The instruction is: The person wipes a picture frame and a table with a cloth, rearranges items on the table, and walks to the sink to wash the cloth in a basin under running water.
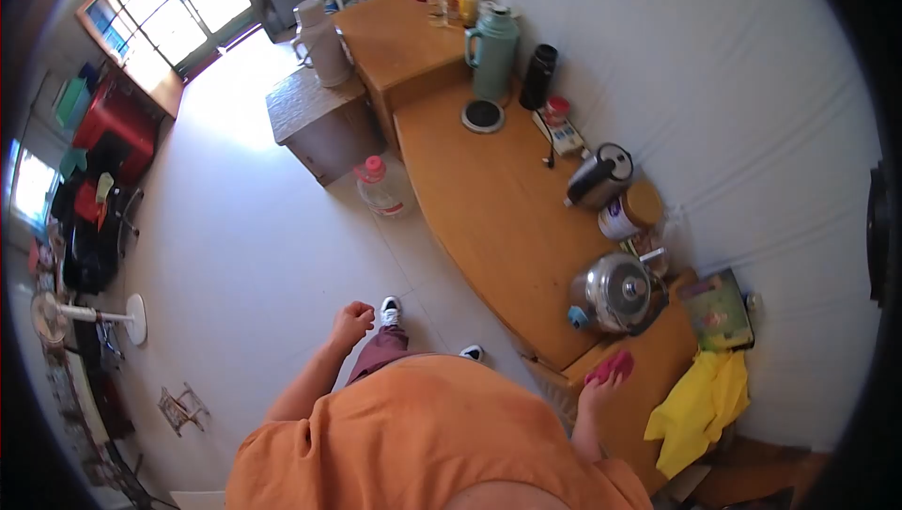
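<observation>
My right hand [603, 392] is closed on a crumpled pink cloth [611, 368], over the near end of the wooden desk [498, 219]. Just beyond the cloth stands a steel pot [615, 292] with a lid and a blue piece at its side. My left hand [353, 322] hangs over the floor to the left of my body, fingers curled into a loose fist, and nothing shows in it. To the right of the cloth, a yellow cloth [705, 407] drapes over the desk's end.
Along the wall stand an electric kettle [599, 176], a lidded tub [631, 211], a power strip [564, 137], a black flask [538, 78] and a green thermos [492, 54]. A plastic bottle [383, 188] is on the floor beside the desk. A small stool [182, 408] and a fan [94, 313] stand left.
</observation>
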`<action>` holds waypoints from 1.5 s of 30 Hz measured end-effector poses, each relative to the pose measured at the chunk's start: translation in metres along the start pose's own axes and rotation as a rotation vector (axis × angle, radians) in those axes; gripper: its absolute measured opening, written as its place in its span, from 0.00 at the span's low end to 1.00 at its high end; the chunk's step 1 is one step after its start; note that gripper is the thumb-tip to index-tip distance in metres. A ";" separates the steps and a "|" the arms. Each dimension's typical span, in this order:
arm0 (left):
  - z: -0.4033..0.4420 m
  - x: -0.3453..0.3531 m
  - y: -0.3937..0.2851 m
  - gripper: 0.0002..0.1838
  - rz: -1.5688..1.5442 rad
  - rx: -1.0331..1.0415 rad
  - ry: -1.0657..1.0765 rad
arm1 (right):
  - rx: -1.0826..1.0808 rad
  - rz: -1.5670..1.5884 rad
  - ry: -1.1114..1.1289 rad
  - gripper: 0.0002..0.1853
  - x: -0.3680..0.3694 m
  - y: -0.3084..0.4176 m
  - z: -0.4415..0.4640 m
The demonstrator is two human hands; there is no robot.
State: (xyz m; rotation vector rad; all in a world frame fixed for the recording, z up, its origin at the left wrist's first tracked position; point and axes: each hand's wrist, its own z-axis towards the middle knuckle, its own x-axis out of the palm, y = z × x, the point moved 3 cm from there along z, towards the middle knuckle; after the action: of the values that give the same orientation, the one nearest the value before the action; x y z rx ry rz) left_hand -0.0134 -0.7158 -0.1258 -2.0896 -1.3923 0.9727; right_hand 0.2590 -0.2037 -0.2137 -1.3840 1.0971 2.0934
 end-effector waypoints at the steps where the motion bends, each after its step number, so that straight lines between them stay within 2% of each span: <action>1: 0.003 -0.008 0.005 0.09 -0.023 -0.018 -0.005 | 0.025 -0.016 0.018 0.25 0.000 0.008 -0.006; 6: 0.039 -0.048 0.028 0.10 -0.145 -0.034 -0.016 | 0.128 -0.160 0.100 0.26 0.028 0.045 -0.037; 11: 0.078 -0.140 0.063 0.11 -0.259 -0.037 -0.075 | 0.088 -0.150 0.438 0.23 0.103 0.118 -0.071; 14: 0.096 -0.213 0.088 0.11 -0.282 -0.072 -0.150 | 0.110 -0.034 0.606 0.21 0.163 0.202 -0.083; 18: 0.110 -0.304 0.082 0.12 -0.309 -0.107 -0.208 | 0.208 0.278 0.753 0.19 0.228 0.301 -0.081; 20: 0.127 -0.334 0.068 0.13 -0.328 -0.049 -0.196 | 0.201 0.400 0.826 0.17 0.265 0.337 -0.074; 22: 0.149 -0.358 0.047 0.13 -0.345 0.004 -0.182 | 0.244 0.294 1.031 0.15 0.183 0.514 -0.072; 23: 0.161 -0.367 0.033 0.12 -0.352 0.031 -0.173 | 0.173 0.181 1.070 0.14 0.206 0.530 -0.063; 25: 0.186 -0.388 0.018 0.13 -0.341 0.076 -0.163 | 0.043 0.494 1.138 0.15 0.265 0.565 -0.053; 28: 0.224 -0.426 0.003 0.13 -0.262 0.114 -0.181 | -0.115 0.449 1.223 0.21 0.330 0.658 -0.034; 31: 0.273 -0.473 0.048 0.14 -0.042 0.160 -0.274 | -0.342 0.325 1.258 0.22 0.382 0.770 -0.017; 33: 0.286 -0.500 0.122 0.16 0.226 -0.035 -0.495 | -0.470 0.289 1.268 0.23 0.407 0.845 -0.014; 34: 0.282 -0.514 0.158 0.18 0.198 -0.279 -0.471 | -0.520 0.313 1.268 0.23 0.407 0.891 -0.013; 35: 0.269 -0.525 0.193 0.19 0.151 -0.400 -0.513 | -0.569 0.329 1.264 0.23 0.404 0.931 -0.012; 36: 0.250 -0.533 0.218 0.19 0.199 -0.421 -0.588 | -0.565 0.350 1.299 0.23 0.402 0.968 -0.014; 37: 0.237 -0.542 0.244 0.15 0.259 -0.444 -0.601 | -0.562 0.366 1.332 0.23 0.407 1.002 -0.012; 39: 0.182 -0.567 0.147 0.09 -0.161 -0.765 -0.599 | -0.601 0.406 1.347 0.24 0.439 1.052 -0.014; 41: 0.183 -0.578 0.196 0.08 -0.189 -0.803 -0.613 | -0.581 0.552 1.405 0.24 0.476 1.091 -0.022; 44: 0.200 -0.615 0.220 0.08 -0.227 -0.883 -0.609 | -0.314 0.753 1.638 0.22 0.512 1.154 -0.044; 45: 0.215 -0.635 0.223 0.08 -0.239 -0.900 -0.601 | -0.251 0.790 1.651 0.21 0.504 1.183 -0.051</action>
State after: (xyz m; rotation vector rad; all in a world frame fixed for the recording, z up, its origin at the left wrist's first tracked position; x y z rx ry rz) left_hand -0.1958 -1.3913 -0.2242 -2.1654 -2.7165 1.0240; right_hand -0.7421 -1.0131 -0.2160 -3.3558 2.1760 0.9760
